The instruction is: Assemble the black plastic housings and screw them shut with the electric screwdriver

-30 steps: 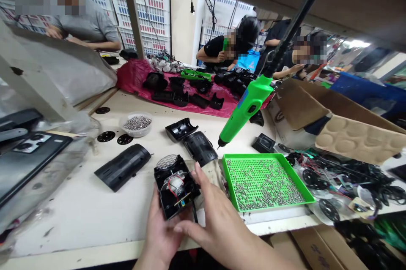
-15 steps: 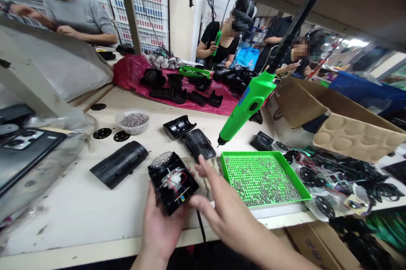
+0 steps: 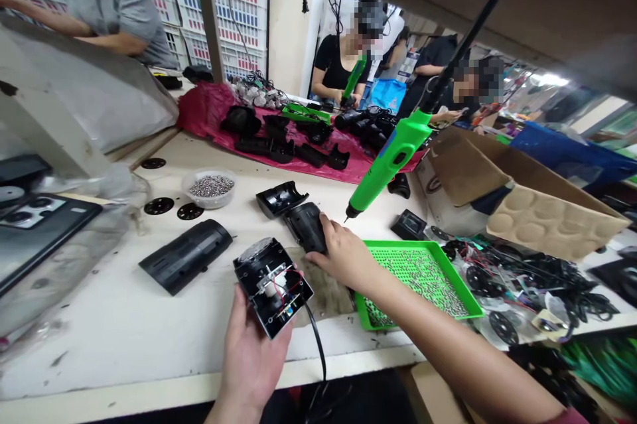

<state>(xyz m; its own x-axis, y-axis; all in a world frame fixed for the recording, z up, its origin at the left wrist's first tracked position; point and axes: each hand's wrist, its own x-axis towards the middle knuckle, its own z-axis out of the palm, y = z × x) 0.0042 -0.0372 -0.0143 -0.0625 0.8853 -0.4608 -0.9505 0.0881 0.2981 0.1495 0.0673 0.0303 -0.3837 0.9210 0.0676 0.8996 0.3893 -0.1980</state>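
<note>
My left hand (image 3: 256, 357) holds a black plastic housing (image 3: 251, 278) from below, its open side facing up. Inside show a white motor-like part (image 3: 275, 283), red wires and a small circuit board; a round grille sits at its far end. A black cable (image 3: 317, 344) trails from it over the table edge. With fingers and thumb, my right hand (image 3: 343, 255) grips the right edge of a curved black cover (image 3: 305, 225) lying on the table. Another black half-shell (image 3: 282, 199) touches that cover, and a larger black cover (image 3: 186, 256) lies to the left.
A green electric screwdriver (image 3: 391, 162) hangs above a green tray (image 3: 365, 318) of screws. A tub (image 3: 209, 202) of small metal parts stands behind. Wires and black discs (image 3: 505, 326) pile up at right, near a cardboard box (image 3: 462, 165). Co-workers sit across the table.
My right hand has moved from beside the housing, forward to the black cover, and taken hold of its edge. My left hand keeps the housing nearly in place, tilted slightly.
</note>
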